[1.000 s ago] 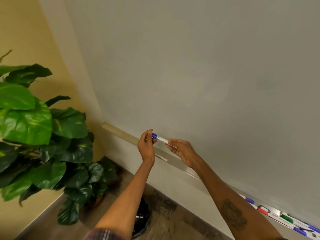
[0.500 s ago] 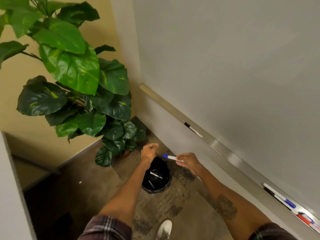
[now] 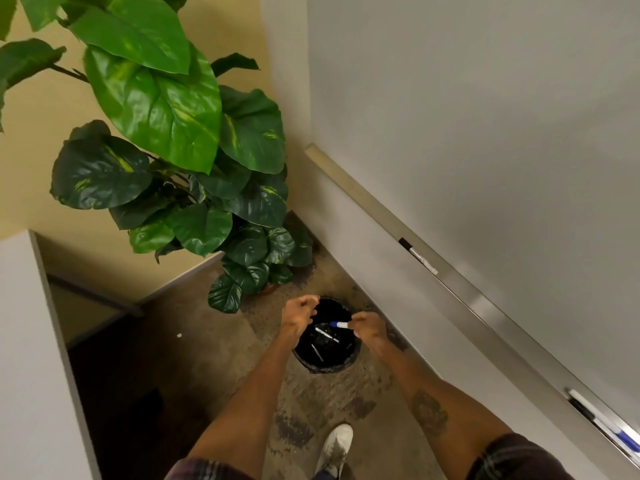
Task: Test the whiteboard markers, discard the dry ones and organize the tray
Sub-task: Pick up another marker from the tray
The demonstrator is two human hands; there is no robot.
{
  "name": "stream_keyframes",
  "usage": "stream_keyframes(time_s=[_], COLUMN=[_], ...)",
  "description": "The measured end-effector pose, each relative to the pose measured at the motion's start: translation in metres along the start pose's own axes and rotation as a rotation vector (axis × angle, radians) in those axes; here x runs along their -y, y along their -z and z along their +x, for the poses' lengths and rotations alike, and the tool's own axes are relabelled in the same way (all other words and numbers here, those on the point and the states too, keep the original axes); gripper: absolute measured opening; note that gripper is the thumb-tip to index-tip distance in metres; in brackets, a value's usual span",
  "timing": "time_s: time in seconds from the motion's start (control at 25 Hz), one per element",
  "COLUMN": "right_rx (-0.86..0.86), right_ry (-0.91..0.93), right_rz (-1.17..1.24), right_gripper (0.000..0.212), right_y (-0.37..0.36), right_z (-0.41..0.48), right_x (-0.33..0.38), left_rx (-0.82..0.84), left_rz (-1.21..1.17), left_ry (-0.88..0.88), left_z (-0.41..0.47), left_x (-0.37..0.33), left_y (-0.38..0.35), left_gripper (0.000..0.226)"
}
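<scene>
bin: black waste bin (image 3: pixel 311 363) sits on the mottled floor straight under your grip, with a few discarded markers (image 3: pixel 327 335) lying inside it.
plant: big-leafed potted plant (image 3: pixel 156 109) stands beyond and left of the grip. Its lowest leaves are near the bin's far rim; can't tell if they touch.
tray: whiteboard tray (image 3: pixel 485 306) runs along right of the grip, well apart, under the whiteboard (image 3: pixel 485 116). A black-capped marker (image 3: pixel 417 256) lies on it beyond the grip. More markers (image 3: pixel 620 434) lie at the tray's near end, cut by the frame edge.
shoe: your white shoe (image 3: pixel 336 445) is on the floor behind the grip, toward you.
in the way: your left hand (image 3: pixel 298 315) hangs over the bin's left rim, just beside the cap end.
task marker: blue-capped marker (image 3: pixel 339 324) is in the air over the bin mouth.
axis: long axis runs nearly level, left-right. The blue cap points left at your left hand, and the white barrel end is in your fingers.
right grip: your right hand (image 3: pixel 367 329) pinches the barrel end in its fingertips.
left grip: fingers loosely curled, nothing seen in them, off the marker.
change: one second back both your hands held this marker up by the tray. Half a second back the left had let go and the marker hung just past the bin's far rim. Now it's over the opening, and both hands are lower.
</scene>
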State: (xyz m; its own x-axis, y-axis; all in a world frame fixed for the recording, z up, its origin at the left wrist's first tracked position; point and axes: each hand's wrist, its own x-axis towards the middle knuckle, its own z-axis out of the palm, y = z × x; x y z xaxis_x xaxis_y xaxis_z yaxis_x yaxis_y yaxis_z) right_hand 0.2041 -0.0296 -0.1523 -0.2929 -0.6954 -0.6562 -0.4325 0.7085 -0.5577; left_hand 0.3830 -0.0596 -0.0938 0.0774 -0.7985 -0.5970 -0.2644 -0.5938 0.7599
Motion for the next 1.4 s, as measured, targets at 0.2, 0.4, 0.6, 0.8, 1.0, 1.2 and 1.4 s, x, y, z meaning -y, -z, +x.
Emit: stream_keyframes(time_s=[0.2,0.4,0.6,0.8,1.0,1.2,1.4], right_rx=[-0.023,-0.074,-0.167,-0.373,-0.632,-0.885,-0.82], right_ry=[0.031,0.056,0.066,0.062,0.003,-0.14,-0.218], right_rz=[0.032,0.203,0.329,0.458,0.586,0.649,0.638], right_gripper=[0.023,0.018,0.02,0.023,0.018,0.035,0.045], right_y=[0.021,0.066,0.128,0.202,0.263,0.306,0.323], right_z=[-0.003,-0.016,-0.043,-0.08,-0.12,-0.152,-0.154], right_x=[-0.005,-0.015,-0.052,-0.13,-0.233,-0.325,-0.375], left_rx=[0.019,0.142,0.283,0.462,0.627,0.758,0.765], left_rz=[0.015,0.055,0.155,0.24,0.363,0.424,0.578], left_ry=[0.008,-0.046,-0.112,-0.179,-0.247,-0.283,-0.363], left_z=[0.003,-0.013,-0.042,-0.102,-0.158,-0.191,-0.203], left_x=[-0.006,-0.025,-0.049,-0.06,-0.045,-0.026,-0.011], left_y=[-0.02,-0.071,-0.153,-0.252,-0.342,-0.412,-0.457], left_gripper=[0.024,0.024,0.025,0.024,0.027,0.022,0.015])
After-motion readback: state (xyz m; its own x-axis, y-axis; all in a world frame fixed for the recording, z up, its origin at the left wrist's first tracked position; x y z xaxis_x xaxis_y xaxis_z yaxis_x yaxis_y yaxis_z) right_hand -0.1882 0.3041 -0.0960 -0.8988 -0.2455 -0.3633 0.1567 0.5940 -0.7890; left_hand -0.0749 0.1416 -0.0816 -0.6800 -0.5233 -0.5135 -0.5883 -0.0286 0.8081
